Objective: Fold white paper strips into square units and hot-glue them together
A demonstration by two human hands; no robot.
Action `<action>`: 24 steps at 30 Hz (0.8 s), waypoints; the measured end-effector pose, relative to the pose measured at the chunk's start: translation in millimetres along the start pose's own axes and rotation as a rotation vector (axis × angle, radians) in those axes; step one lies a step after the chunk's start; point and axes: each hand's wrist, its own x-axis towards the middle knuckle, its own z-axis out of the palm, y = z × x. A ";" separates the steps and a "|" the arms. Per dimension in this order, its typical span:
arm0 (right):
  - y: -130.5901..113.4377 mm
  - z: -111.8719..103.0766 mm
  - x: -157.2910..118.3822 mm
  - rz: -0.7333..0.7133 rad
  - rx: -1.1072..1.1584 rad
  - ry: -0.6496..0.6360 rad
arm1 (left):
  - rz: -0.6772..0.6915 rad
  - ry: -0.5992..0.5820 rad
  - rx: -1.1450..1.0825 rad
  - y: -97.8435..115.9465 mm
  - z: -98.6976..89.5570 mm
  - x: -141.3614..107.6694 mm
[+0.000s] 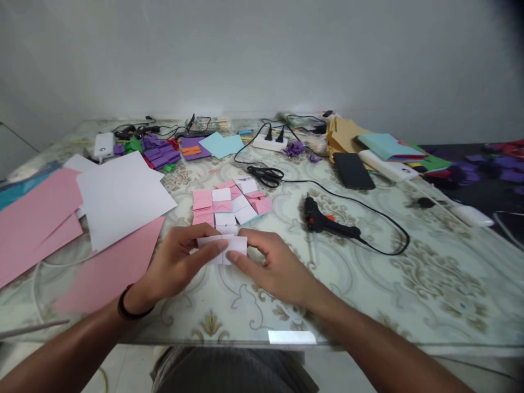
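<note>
Nearest on the desk (368,297), the left hand (176,259) and right hand (270,265) share one small folded white paper (236,243); take it as the centre of the clock. The grip is narrow on both sides: thumbs lie on the near face, close together, with the fingers mostly hidden behind. A crease line runs down the paper between the thumb tips.

The step looks like setting a fold. To do it well, square the edges before any pressure — then press from the middle outward, one thumb steadying while the other slides along the crease. Light, even force should suit thin paper; a hard pinch at one corner could skew it.

Just beyond, at 12 o'clock, sit the folded pink and white pieces (223,206), a handy guide for matching size. The large white sheet (125,196) lies at 10 o'clock, the black glue gun (327,222) between 2 and 3 o'clock — its nozzle end worth keeping clear of — and farther, the scissors (266,174) at 1 o'clock.
</note>
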 end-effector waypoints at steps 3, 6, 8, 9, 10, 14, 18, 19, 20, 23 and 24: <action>-1.0 -0.7 -0.3 -0.053 -0.002 0.018 | 0.069 -0.018 0.092 1.6 0.0 -1.4; -0.8 -1.6 -0.9 -0.155 0.030 0.014 | 0.127 -0.032 0.173 4.5 0.3 -1.5; -0.4 -1.5 -1.4 -0.187 0.045 0.010 | 0.146 -0.037 0.199 6.2 0.2 -1.9; -0.3 -1.4 -1.6 -0.193 0.048 0.011 | 0.151 -0.043 0.203 6.8 0.0 -2.2; -0.3 -1.2 -1.9 -0.190 0.048 0.011 | 0.153 -0.052 0.205 7.2 -0.3 -2.6; -2.0 -1.7 -2.9 -0.164 0.061 -0.008 | 0.134 -0.116 0.204 8.0 -1.2 -4.0; -3.6 -3.6 -3.7 -0.164 0.096 -0.027 | 0.155 -0.138 0.240 9.1 0.1 -4.4; -3.6 -3.7 -3.9 -0.160 0.096 -0.027 | 0.159 -0.139 0.256 9.4 0.6 -4.6; -3.5 -3.6 -4.0 -0.154 0.092 -0.026 | 0.156 -0.144 0.269 9.6 1.2 -4.7; -2.9 -2.8 -3.9 -0.143 0.065 -0.032 | 0.139 -0.176 0.280 9.6 2.3 -5.3; -2.7 -2.5 -3.8 -0.144 0.063 -0.038 | 0.135 -0.189 0.280 9.6 2.4 -5.2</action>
